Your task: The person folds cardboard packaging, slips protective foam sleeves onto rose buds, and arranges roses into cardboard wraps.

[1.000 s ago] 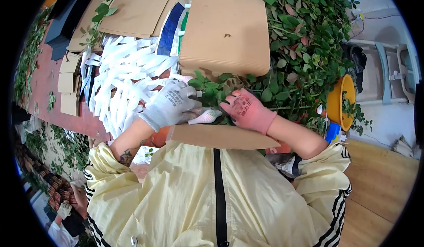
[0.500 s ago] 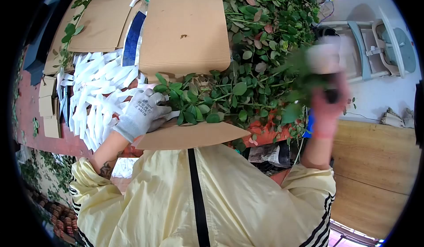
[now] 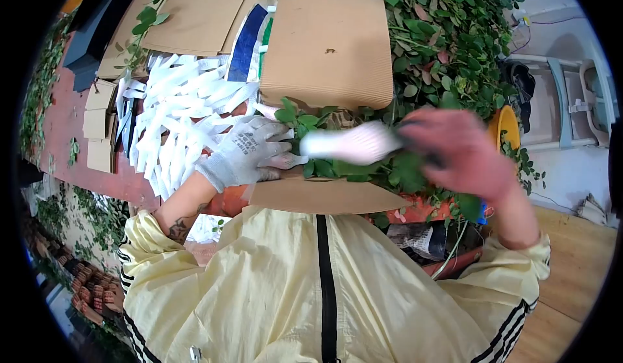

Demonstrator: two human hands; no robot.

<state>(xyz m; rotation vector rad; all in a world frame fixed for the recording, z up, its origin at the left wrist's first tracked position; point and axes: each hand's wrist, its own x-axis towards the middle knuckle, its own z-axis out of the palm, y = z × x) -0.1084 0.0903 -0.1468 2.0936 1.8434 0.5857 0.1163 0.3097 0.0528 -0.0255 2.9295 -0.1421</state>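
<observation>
My left hand, in a pale grey glove, lies over a bundle at the near side of the table. Its fingers curl onto a pinkish-white sleeved flower bud resting on a cardboard sheet. In my right hand, in a reddish glove and blurred by motion, is a leafy flower stem. That stem's head, in a white and pink net sleeve, points left toward my left hand. Green leaves hang below my right hand. A dark object, too blurred to name, shows at its fingers.
White sleeves lie piled to the left. A corrugated cardboard piece stands behind the bundle. Leafy stems are heaped at the back right. Small cardboard pieces sit at the left, and a grey-white chair stands beyond the table.
My right hand has swung left and inward from the right side, bringing the sleeved flower over the bundle. The left hand stays on the bundle. The whole view has shifted.
</observation>
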